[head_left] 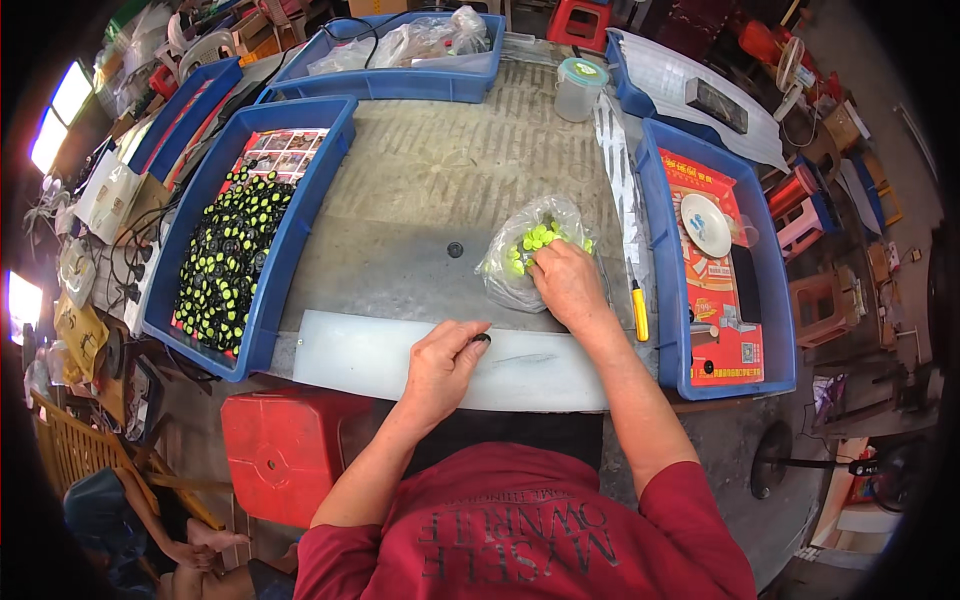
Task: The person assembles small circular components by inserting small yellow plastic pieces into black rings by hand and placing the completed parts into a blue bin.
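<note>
My left hand (440, 370) is over the pale strip (530, 350) at the table's near edge. Its thumb and fingers pinch a small black round piece (482, 338). Farther right, my right hand (570, 285) reaches into the mouth of a clear plastic bag (512, 288) with its fingers bent together. Small yellow-green pieces (540, 237) fill the bag; the fingertips are among them and partly hidden. One loose black round piece (455, 250) lies on the table, left of the bag.
At left, a blue tray (325, 165) holds many black pieces with yellow-green centres (228, 265). A yellow-handled tool (640, 312) lies near the right blue tray (672, 330), which contains a white dish (705, 225). A lidded tub (580, 92) stands far back. A red stool (270, 455) is below left.
</note>
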The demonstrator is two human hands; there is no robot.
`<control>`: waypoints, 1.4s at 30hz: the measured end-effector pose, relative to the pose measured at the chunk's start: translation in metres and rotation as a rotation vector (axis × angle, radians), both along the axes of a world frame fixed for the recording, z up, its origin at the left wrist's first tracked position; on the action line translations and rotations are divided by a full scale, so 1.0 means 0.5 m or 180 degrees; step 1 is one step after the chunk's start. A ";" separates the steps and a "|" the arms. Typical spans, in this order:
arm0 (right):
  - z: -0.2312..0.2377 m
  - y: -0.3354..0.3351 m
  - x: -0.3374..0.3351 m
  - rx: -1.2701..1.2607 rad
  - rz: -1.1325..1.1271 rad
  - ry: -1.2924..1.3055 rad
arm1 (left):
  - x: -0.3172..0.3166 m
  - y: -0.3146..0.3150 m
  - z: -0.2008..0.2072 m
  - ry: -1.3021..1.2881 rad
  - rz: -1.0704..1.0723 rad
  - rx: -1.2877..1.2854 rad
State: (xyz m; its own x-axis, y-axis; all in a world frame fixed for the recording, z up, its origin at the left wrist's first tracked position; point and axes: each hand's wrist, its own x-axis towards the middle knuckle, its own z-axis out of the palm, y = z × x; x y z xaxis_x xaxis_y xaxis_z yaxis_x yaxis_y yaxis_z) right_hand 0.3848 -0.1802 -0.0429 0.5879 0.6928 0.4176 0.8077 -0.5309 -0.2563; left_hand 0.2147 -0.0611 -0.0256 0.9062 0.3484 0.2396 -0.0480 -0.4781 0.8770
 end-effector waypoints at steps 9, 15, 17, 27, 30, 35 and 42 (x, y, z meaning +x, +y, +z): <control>-0.003 0.014 0.002 -0.0098 -0.0040 -0.0358 | -0.008 -0.008 -0.013 0.0294 -0.0099 -0.1005; -0.009 0.005 0.010 0.0267 0.0002 -0.0241 | -0.011 -0.012 -0.011 0.0204 -0.0130 -0.1815; -0.005 0.002 0.011 0.0382 -0.0006 -0.0095 | -0.014 -0.013 -0.012 0.0171 -0.0133 -0.1867; -0.008 0.010 0.014 0.0168 0.0051 -0.0196 | -0.015 -0.017 -0.022 0.0181 -0.0197 -0.1760; -0.006 0.013 0.012 0.0021 -0.0019 -0.0280 | -0.016 -0.018 -0.023 0.0208 -0.0196 -0.1775; -0.009 0.003 0.013 0.0146 -0.0009 -0.0314 | -0.019 -0.018 -0.021 0.0205 -0.0216 -0.1965; 0.062 -0.022 -0.084 0.1656 0.0091 0.2330 | -0.024 -0.017 -0.013 0.0107 -0.0056 -0.2443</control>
State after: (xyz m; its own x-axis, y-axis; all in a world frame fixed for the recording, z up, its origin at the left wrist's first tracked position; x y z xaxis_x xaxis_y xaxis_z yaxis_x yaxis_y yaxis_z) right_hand 0.3430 -0.1910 -0.0120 0.8156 0.5391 0.2103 0.3588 -0.1860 -0.9147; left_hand 0.2027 -0.0694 -0.0321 0.9157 0.3913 -0.0914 -0.0175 0.2660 0.9638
